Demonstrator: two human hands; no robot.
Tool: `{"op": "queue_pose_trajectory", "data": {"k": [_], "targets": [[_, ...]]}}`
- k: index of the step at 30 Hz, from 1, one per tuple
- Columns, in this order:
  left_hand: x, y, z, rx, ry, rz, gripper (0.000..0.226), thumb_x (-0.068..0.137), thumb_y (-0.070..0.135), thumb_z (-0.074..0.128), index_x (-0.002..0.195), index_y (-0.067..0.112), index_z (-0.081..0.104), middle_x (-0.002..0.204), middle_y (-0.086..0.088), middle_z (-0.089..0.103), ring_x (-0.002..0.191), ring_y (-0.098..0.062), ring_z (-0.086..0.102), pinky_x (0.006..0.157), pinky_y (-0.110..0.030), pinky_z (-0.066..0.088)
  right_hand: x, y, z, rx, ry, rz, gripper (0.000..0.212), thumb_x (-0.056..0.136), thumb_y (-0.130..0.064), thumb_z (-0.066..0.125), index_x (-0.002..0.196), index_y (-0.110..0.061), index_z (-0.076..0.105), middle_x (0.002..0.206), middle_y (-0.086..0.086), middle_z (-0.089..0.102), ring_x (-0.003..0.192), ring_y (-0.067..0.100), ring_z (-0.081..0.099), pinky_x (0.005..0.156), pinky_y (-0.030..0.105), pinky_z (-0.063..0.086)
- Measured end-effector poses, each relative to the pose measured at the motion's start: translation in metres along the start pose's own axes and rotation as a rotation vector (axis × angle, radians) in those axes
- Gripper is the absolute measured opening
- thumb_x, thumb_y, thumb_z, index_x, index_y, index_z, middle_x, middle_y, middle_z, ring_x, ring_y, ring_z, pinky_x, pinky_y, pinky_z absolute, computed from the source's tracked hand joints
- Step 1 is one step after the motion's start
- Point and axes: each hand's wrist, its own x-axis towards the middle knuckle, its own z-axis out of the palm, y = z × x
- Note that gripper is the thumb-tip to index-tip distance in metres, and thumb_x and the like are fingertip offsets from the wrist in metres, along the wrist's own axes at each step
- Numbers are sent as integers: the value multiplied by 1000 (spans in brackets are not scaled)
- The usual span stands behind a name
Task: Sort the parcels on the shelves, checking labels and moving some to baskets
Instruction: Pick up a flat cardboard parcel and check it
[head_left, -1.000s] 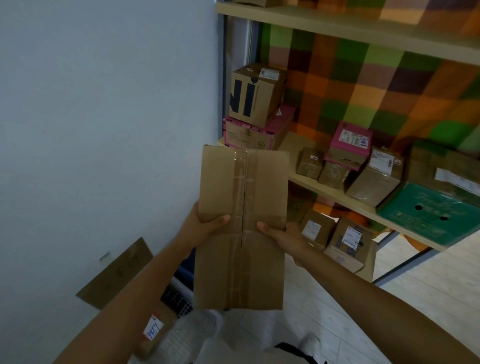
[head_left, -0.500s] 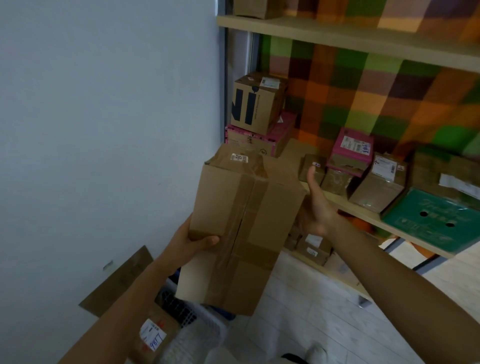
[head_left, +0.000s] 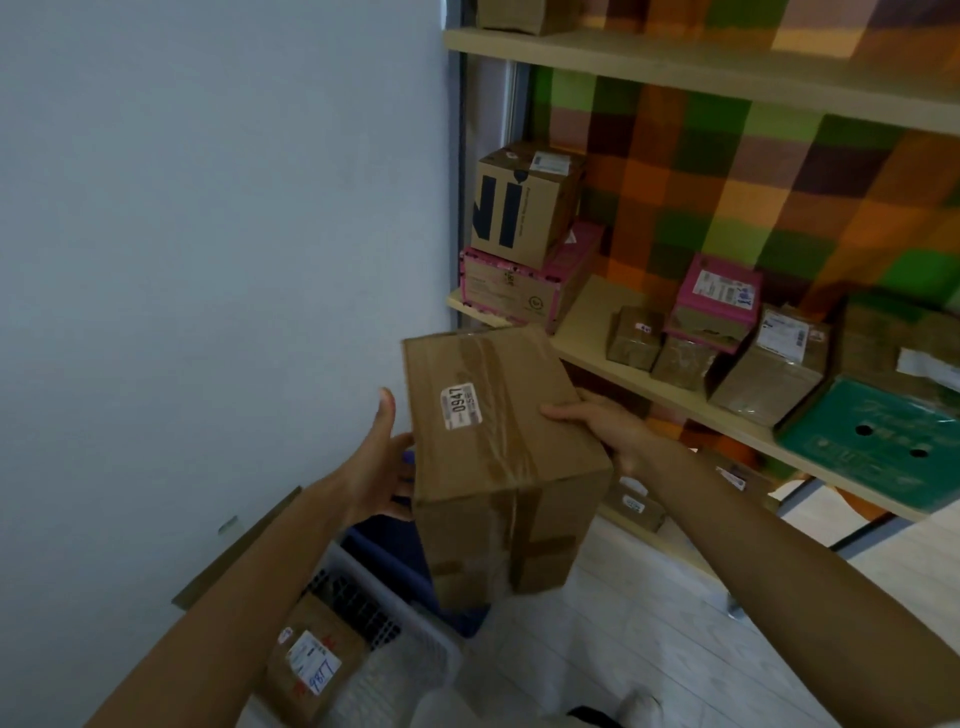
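White basket (head_left: 415, 660) waits lowest, one labelled parcel (head_left: 311, 665) inside. Above it the cardboard parcel (head_left: 498, 467) sits between both hands, label (head_left: 458, 405) 0947 up — left hand (head_left: 382, 467) flat against its side, thumb lifted; right hand (head_left: 602, 426) clamps the right edge, thumb on top. Best to hold it level, read, then choose basket or the shelf (head_left: 587, 343) beyond.

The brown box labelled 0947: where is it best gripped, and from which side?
Grip the brown box by its two long side faces, near mid-length, one hand from each side. It is oblong and tilted, label up, so this likely balances it and keeps the label readable.
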Motion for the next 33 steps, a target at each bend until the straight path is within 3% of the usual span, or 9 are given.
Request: {"op": "queue_pose_trajectory", "data": {"k": [5, 8, 13, 16, 18, 22, 25, 29, 33], "targets": [[9, 0, 12, 62, 108, 147, 76, 59, 74, 78, 119, 30, 65, 113, -4, 73, 107, -26, 69, 96, -52, 52, -3, 9, 13, -60, 11, -115, 80, 84, -9, 75, 151, -25, 34, 111, -5, 54, 94, 12, 55, 69, 27, 48], [13, -3, 21, 90, 170, 252, 40, 76, 43, 78, 113, 33, 64, 108, 1, 74, 97, -18, 71, 86, -43, 57, -5, 21, 12, -60, 23, -155, 82, 83, -11, 77, 150, -27, 34, 123, -4, 53, 95, 7, 54, 68, 24, 47], [11, -14, 24, 97, 162, 288, 70, 71, 41, 76, 134, 26, 51, 119, 1, 68, 103, -15, 68, 83, -33, 56, -11, 30, 7, 28, 47, -141, 73, 86, -39, 71, 149, -29, 35, 128, -3, 55, 100, 12, 57, 78, 36, 49], [9, -19, 35, 196, 133, 283, 57, 82, 36, 72, 134, 28, 48, 112, 8, 67, 94, -6, 67, 69, -20, 55, -13, 39, 9, -57, 57, -155, 95, 69, -51, 79, 150, -32, 32, 129, -4, 56, 108, 17, 59, 90, 44, 52], [8, -22, 42, 238, 115, 274, 54, 87, 33, 71, 135, 27, 47, 109, 9, 67, 93, -5, 67, 65, -18, 54, -12, 50, 7, -75, 126, -188, 91, 68, -39, 87, 145, -29, 39, 128, -2, 59, 112, 18, 60, 94, 41, 53], [-3, -22, 59, 167, 96, 176, 41, 89, 50, 60, 121, 26, 52, 109, -1, 70, 89, -13, 69, 69, -34, 57, -15, 70, -12, -45, 232, -226, 76, 71, -23, 89, 136, -26, 49, 124, 0, 62, 112, 20, 61, 95, 41, 53], [-9, -12, 73, -57, 26, 42, 82, 70, 86, 32, 94, 13, 62, 69, -5, 58, 66, -21, 61, 69, -42, 55, -31, 87, -30, -20, 204, -253, 66, 75, -18, 85, 129, -29, 49, 111, -9, 61, 100, 10, 60, 83, 28, 51], [-3, -15, 69, -308, -8, -154, 110, 66, 98, 17, 97, 2, 61, 94, -18, 68, 106, -42, 60, 77, -58, 52, -59, 110, -56, -95, 170, -289, 82, 73, -17, 87, 139, -29, 41, 118, -13, 57, 108, 9, 58, 83, 25, 50], [1, -39, 94, -216, -38, -272, 101, 66, 91, 44, 114, 5, 65, 114, -23, 69, 111, -42, 61, 94, -57, 49, -92, 131, -91, -123, 78, -244, 82, 65, -37, 91, 132, -28, 45, 130, -6, 55, 119, 15, 56, 90, 31, 53]]}}
